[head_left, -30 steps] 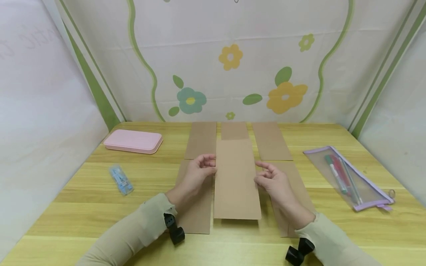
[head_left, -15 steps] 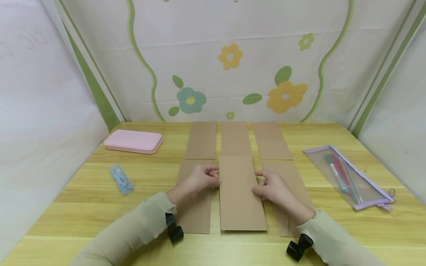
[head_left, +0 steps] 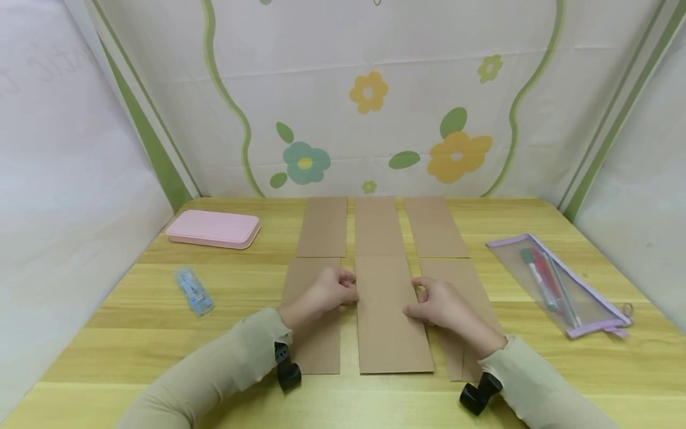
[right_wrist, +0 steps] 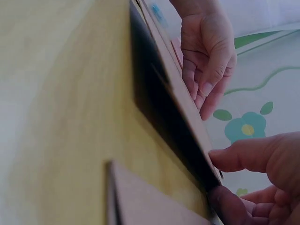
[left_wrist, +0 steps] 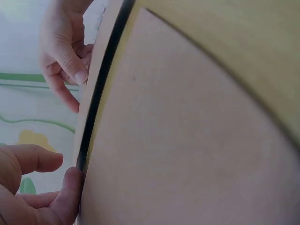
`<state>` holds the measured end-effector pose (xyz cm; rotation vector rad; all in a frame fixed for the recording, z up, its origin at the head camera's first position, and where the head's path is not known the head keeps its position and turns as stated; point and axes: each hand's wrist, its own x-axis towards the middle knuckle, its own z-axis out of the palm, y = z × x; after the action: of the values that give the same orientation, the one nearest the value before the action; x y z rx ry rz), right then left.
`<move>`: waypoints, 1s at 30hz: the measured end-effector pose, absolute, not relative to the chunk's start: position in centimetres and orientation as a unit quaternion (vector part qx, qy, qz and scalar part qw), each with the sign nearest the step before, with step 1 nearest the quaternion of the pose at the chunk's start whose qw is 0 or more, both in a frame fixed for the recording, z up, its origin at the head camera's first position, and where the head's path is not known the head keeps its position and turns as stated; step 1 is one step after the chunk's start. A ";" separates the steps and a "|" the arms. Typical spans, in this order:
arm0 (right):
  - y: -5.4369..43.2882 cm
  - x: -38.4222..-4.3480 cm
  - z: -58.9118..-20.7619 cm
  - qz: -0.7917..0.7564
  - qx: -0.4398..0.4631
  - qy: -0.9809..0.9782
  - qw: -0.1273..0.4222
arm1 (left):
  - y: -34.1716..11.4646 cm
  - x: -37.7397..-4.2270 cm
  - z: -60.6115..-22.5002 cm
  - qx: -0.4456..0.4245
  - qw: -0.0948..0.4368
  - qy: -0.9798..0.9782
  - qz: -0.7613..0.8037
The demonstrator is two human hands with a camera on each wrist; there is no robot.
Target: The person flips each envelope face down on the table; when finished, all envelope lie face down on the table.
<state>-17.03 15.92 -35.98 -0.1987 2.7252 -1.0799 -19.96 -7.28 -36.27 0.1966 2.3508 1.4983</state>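
Note:
A brown cardboard sheet [head_left: 393,333] lies in the middle of the near row, its long sides running away from me. At its left edge my left hand [head_left: 324,292] holds it by the fingertips. My right hand [head_left: 447,307] grips the opposite edge, the thumb over the top and fingers tucked below. In the right wrist view a dark gap shows under the sheet [right_wrist: 187,105], so that side is slightly raised. Beside it lie a left cardboard sheet [head_left: 321,351] and a right cardboard sheet [head_left: 450,271], both partly covered by my arms.
Behind them a far row holds a left sheet [head_left: 323,226], a middle sheet [head_left: 377,226] and a right sheet [head_left: 436,226]. A pink case [head_left: 213,227] and a small clear blue packet [head_left: 194,291] sit left. Right is a mesh pouch [head_left: 514,253] with pens [head_left: 541,280].
Both hands have lowered the middle sheet towards the table and drawn it nearer to me and slightly right. The middle sheet of the far row has come into fuller view.

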 end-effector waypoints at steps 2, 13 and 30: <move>15.9 -17.0 -36.0 -0.364 -0.063 0.923 0.107 | -7.2 -19.9 -36.2 0.066 0.173 0.836 0.516; 17.0 -17.1 -35.5 -0.393 -0.052 0.912 0.108 | -7.3 -20.1 -35.4 0.070 0.182 0.821 0.536; 22.3 -17.1 -33.1 -0.404 -0.044 0.909 0.097 | -2.7 -20.1 -35.0 0.112 0.196 0.748 0.624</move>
<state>-17.07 22.34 -33.09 -0.1293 2.6899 -1.1961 -20.12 -2.73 -35.00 0.3138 2.0942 1.7486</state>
